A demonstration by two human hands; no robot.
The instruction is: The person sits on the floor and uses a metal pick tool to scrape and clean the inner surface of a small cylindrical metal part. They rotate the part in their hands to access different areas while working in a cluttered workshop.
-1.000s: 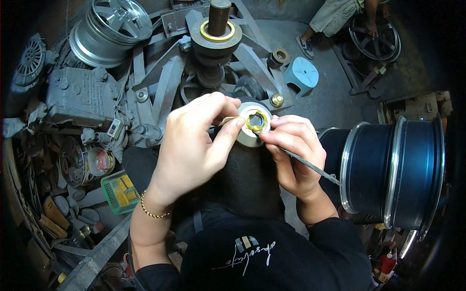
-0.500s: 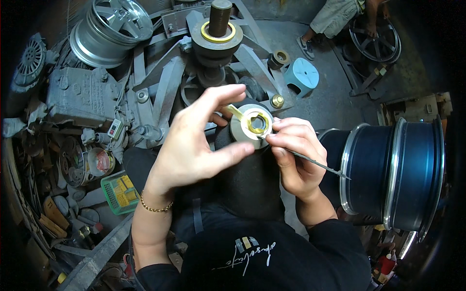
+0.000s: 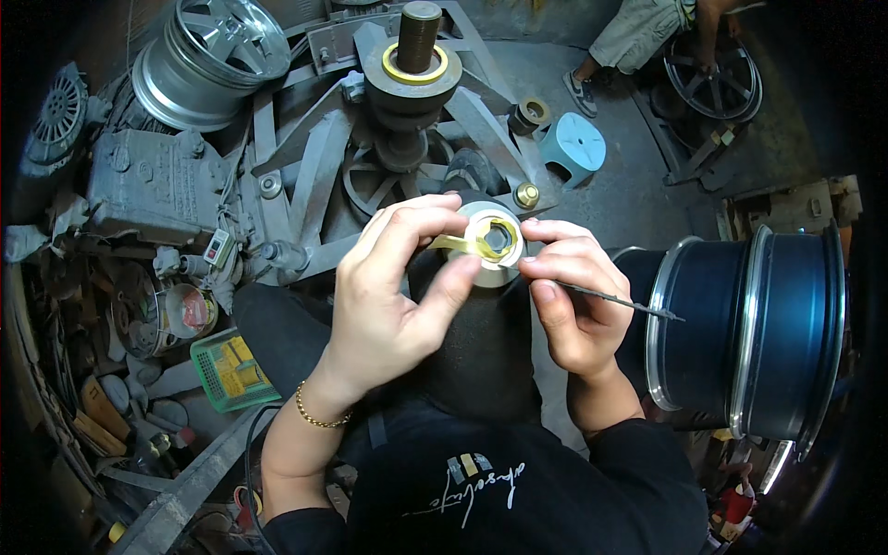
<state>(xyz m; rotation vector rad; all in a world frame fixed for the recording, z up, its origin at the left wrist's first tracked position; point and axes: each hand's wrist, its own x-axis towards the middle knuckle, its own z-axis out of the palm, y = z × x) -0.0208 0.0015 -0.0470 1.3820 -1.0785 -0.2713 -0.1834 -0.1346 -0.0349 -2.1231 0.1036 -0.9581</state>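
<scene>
**Centrally placed: a pale, thick, round ring (image 3: 499,277) above a black-clad leg (image 3: 481,347)**

The bare left hand (image 3: 393,287), a gold chain bracelet (image 3: 319,421) at its wrist, curves around the ring's left side. Its thumb and index finger stand apart in this view, with the loose end of a thin yellow strip (image 3: 451,243) between them; whether they pinch it, I cannot tell. The rest of the strip curls inside the ring's opening.

At the right edge of the ring, the bare right hand (image 3: 583,296) pinches a slim dark grey rod (image 3: 615,298) between thumb and fingers, its far end sloping down to the right.

Beyond the hands, an upright brown metal post (image 3: 419,46) rises through a yellow ring (image 3: 393,74). A light-blue plastic stool (image 3: 575,148) stands to the right, glossy dark-blue wheel barrels (image 3: 712,324) lie nearer, and a green plastic basket (image 3: 205,372) sits at lower left.
</scene>
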